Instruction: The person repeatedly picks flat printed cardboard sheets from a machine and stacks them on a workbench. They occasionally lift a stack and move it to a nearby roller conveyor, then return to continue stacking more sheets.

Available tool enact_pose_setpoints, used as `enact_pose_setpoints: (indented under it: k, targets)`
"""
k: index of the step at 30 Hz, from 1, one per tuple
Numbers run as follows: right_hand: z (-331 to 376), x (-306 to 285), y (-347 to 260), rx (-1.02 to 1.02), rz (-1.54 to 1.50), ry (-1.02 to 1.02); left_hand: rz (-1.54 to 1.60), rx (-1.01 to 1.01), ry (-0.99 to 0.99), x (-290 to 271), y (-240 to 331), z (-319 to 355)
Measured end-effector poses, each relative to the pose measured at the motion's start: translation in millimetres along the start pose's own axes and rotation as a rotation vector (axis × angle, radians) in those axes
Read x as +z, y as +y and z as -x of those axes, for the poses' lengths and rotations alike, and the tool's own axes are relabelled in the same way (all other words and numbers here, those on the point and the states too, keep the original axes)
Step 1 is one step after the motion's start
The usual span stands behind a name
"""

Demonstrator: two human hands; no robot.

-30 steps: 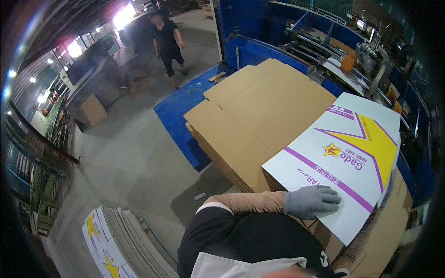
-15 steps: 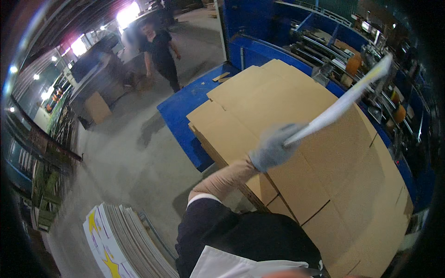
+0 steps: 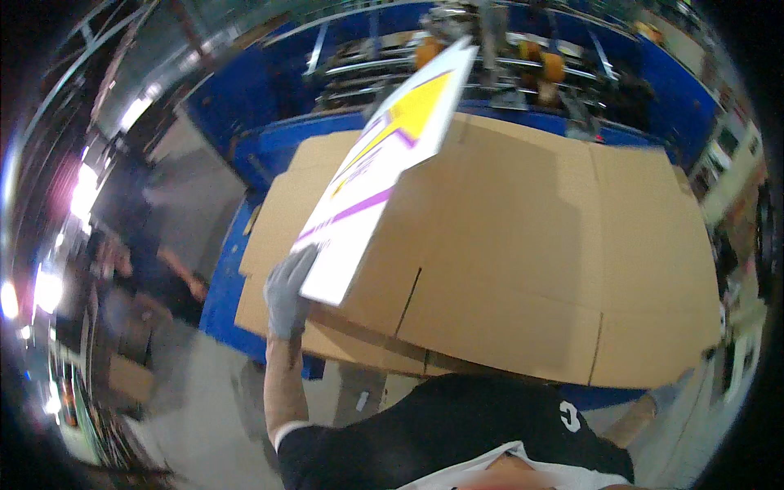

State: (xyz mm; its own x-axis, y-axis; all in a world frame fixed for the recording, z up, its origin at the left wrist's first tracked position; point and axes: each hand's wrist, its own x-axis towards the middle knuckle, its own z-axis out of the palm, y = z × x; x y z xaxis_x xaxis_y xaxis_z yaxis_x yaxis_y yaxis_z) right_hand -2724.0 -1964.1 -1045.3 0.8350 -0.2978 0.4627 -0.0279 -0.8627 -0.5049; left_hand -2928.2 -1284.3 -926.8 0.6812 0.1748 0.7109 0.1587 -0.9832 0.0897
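Observation:
My left hand (image 3: 287,290), in a grey glove, grips the near end of a white cardboard panel (image 3: 371,192) printed in yellow and purple. The panel stands tilted above a large brown cardboard sheet (image 3: 506,245); whether the two are joined I cannot tell. Brown sheets lie stacked, with a lower one (image 3: 371,347) showing along the front left edge. At the front right corner of the top sheet is my right hand (image 3: 671,394), also gloved; it is blurred and its fingers are partly hidden.
Behind the cardboard stands a blue machine (image 3: 286,135) with metal bars and orange rollers (image 3: 552,67). A blue platform (image 3: 219,298) sticks out left of the stack. A person (image 3: 159,273) is on the left, over the grey floor (image 3: 192,367).
My view has swung right, bringing the machine to the top middle and my right hand into sight. The panel in my left hand now shows its printed face rather than a narrow edge.

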Motion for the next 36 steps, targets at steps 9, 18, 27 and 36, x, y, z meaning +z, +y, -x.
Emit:
enact_pose_setpoints:
  k: [9,18,27,36]
  targets:
    - [-51.0,67.4,-113.9,-0.12,-0.902,0.315,0.24,-0.024,-0.093,66.1,59.9,17.2]
    - [1.8,43.6,-206.6,-0.761,-0.279,-0.272,0.226,0.348,-0.584,138.7,107.2,43.7]
    - [64.9,122.4,-212.6,-1.066,-0.004,-0.453,0.222,0.387,-0.595,145.4,108.7,49.0]
    - [68.3,123.4,-215.2,-1.128,0.059,-0.456,0.24,0.339,-0.547,145.8,108.6,53.0]
